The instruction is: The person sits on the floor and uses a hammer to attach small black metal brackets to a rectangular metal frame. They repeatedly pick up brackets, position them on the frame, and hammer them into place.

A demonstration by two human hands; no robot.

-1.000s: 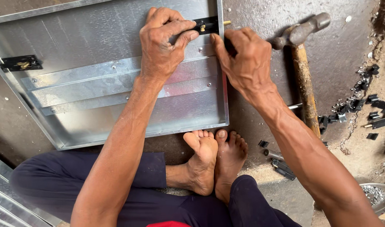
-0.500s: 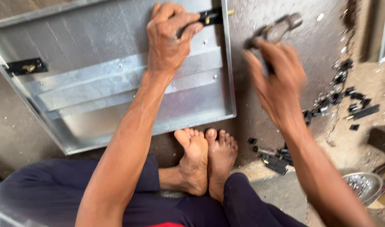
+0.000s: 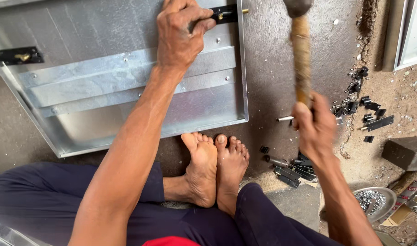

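— Where is the left hand [image 3: 181,34]?

— Pressed on the black hinge piece [image 3: 224,13] at the far edge of the galvanised metal panel [image 3: 126,86], fingers clenched over it.

— And the right hand [image 3: 314,125]?

— Fist wrapped around the wooden handle of the hammer [image 3: 301,54], whose head rises beyond the knuckles, just right of the hinge. Small black metal parts [image 3: 368,114] lie scattered to its right, and a steel dish [image 3: 374,202] sits nearer the body.

Silver-grey sheet-metal panel [image 3: 126,82]; black hinge [image 3: 224,13] with brass pin; brown wooden hammer handle [image 3: 301,64]; navy trousers [image 3: 44,200].
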